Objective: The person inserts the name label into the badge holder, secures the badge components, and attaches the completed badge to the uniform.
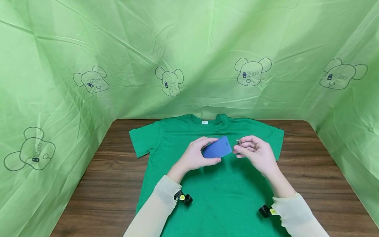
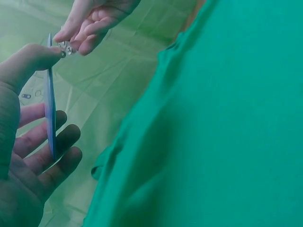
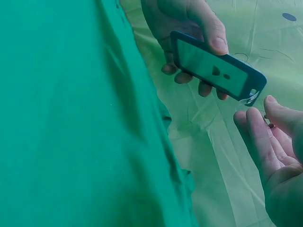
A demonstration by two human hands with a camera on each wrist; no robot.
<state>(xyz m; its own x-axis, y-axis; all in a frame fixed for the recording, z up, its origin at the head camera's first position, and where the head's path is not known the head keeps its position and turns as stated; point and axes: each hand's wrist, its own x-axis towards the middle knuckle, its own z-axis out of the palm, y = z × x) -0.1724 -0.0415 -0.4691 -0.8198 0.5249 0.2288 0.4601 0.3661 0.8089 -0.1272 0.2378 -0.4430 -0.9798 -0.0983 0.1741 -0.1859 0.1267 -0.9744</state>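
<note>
Left hand (image 1: 193, 157) grips a blue phone case (image 1: 217, 147) by its edges, above the green T-shirt (image 1: 225, 194). Just beside it, the right hand (image 1: 254, 152) pinches a small clear clip (image 1: 239, 142) near the case corner.

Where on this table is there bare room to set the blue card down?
Bare wood lies left of the T-shirt, and more to its right up to the green sheeting. The middle is crowded: both hands hold things there, above the shirt.

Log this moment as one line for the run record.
left hand: grips blue card holder | right hand: pinches small metal clip beside it | below: green T-shirt flat on table
</note>
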